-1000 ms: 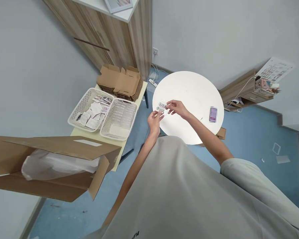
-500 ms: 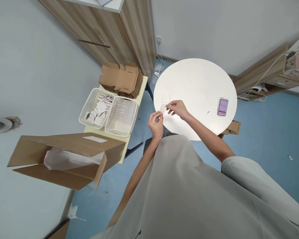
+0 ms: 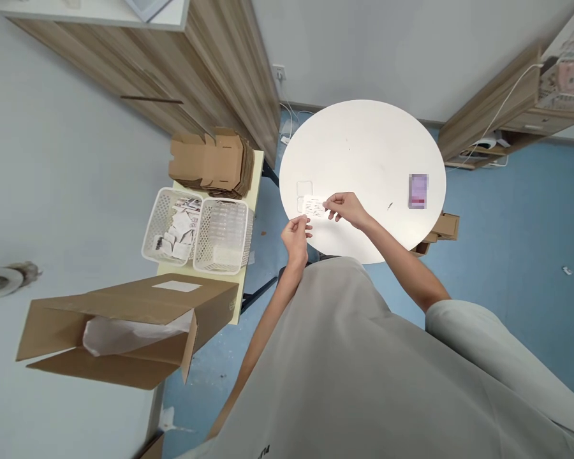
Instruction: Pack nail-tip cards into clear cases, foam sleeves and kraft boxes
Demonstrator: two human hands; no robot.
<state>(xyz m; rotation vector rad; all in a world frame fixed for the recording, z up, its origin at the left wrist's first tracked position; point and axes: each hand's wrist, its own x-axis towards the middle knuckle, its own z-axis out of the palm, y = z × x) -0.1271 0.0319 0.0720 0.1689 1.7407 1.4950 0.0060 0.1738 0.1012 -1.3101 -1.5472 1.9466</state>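
Note:
A small white printed paper (image 3: 314,206) is spread between my hands above the left side of the round white table. My left hand (image 3: 296,237) pinches its lower left corner. At its right edge, my right hand (image 3: 347,209) grips it between thumb and fingers. Just behind the paper a small clear plastic case (image 3: 305,188) lies on the table with its lid open; the paper covers part of it.
The round table (image 3: 377,140) carries a blurred purple pack (image 3: 418,191) at right. On a side table at left stand a basket of printed papers (image 3: 160,210), a basket of clear cases (image 3: 222,264) and folded cardboard boxes (image 3: 217,162). An open carton (image 3: 124,303) is nearer.
The paper has opened out wider between my hands and now shows its printed face. My right hand has moved slightly away from the clear case. The view has shifted a little.

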